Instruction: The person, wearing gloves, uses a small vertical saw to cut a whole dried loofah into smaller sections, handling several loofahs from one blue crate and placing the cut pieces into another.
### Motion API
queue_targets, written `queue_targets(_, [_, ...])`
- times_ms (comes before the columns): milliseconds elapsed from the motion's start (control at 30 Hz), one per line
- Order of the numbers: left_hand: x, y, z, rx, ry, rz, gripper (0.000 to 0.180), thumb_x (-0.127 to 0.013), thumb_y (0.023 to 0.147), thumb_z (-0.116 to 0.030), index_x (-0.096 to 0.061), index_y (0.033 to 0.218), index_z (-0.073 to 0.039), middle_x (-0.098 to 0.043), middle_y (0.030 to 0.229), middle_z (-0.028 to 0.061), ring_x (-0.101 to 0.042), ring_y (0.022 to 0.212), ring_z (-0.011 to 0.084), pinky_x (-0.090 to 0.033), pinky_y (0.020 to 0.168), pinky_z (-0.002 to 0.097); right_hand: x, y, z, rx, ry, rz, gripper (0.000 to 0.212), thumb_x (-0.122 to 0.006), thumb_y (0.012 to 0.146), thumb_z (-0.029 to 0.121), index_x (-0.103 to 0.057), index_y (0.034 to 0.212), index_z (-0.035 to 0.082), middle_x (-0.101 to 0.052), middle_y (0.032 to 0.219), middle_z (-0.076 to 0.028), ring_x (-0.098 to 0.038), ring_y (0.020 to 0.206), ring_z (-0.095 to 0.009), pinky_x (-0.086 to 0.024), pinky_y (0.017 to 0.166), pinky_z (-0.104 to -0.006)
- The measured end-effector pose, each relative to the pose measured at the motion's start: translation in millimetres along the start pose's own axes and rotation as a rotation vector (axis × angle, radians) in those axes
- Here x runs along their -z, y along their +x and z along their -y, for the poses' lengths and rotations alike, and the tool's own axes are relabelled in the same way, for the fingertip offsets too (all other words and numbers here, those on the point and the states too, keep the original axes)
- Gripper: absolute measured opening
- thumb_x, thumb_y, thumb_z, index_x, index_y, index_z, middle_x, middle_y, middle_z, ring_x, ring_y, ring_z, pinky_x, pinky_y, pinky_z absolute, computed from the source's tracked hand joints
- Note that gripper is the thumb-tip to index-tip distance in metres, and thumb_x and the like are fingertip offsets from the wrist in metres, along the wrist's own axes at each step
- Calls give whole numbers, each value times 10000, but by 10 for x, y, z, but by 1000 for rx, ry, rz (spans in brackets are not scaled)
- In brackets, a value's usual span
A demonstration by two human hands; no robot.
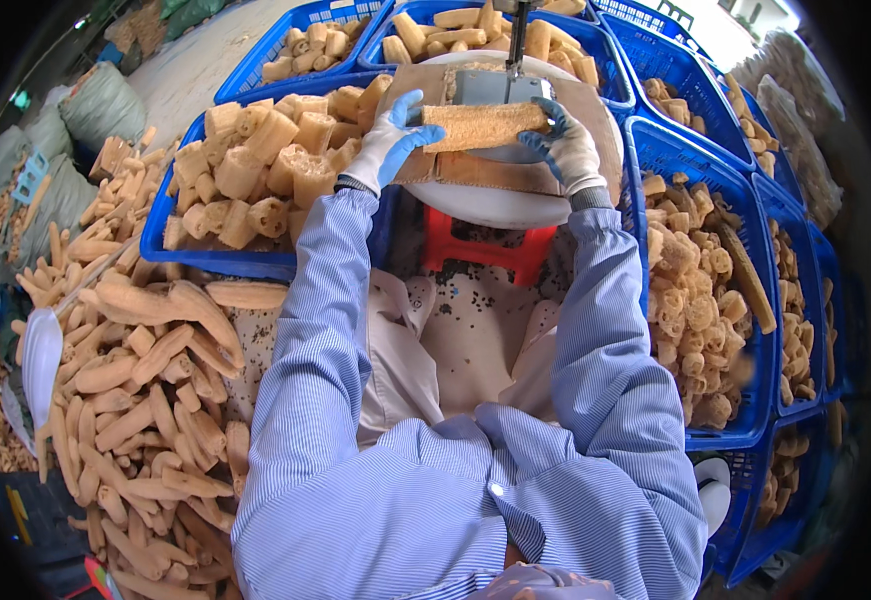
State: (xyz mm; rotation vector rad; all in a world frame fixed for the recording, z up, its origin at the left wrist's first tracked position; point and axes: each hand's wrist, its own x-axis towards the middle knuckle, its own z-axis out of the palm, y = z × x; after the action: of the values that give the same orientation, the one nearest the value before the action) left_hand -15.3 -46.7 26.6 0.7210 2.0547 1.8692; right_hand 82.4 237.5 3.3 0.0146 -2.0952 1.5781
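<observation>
Between my two gloved hands, level and crosswise, is a tan length of dried loofah [481,126]. My left hand [385,145], in a white glove with blue fingers, is closed on its left end. At the other end my right hand [567,150], gloved alike, grips with thumb and fingers. The loofah is just in front of the grey metal base of a machine [485,86] with an upright post. Beneath it are a brown board [485,170] and a round white tabletop [490,210]; I cannot tell whether the loofah rests on them.
A blue crate [245,262] of short loofah pieces stands left, another blue crate [730,437] right, with more crates behind. Long loofahs [140,430] lie heaped on the left. A red stool [500,252] is under the tabletop. Pale sacks [103,105] stand far left.
</observation>
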Motion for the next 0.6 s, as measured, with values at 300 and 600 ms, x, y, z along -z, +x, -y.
queue_targets(300, [-42, 173, -15, -86, 0, -26, 786, -802, 857, -350, -411, 1510, -153, -507, 1391, 215, -517, 1276, 265, -413, 1095, 358, 19, 75, 203, -83, -214, 31, 622, -834, 808, 107, -553, 1355, 13, -650, 1264, -114, -622, 1123, -179, -503, 964, -286])
queue_targets(600, [-159, 386, 190, -214, 276, -123, 441, -664, 964, -377, -574, 1327, -144, -642, 1088, 62, -602, 980, 154, -492, 886, 317, 31, 169, 195, -26, -182, 58, 566, -815, 830, 175, -576, 1315, 11, -686, 1204, -130, -642, 1102, -209, -492, 966, -305])
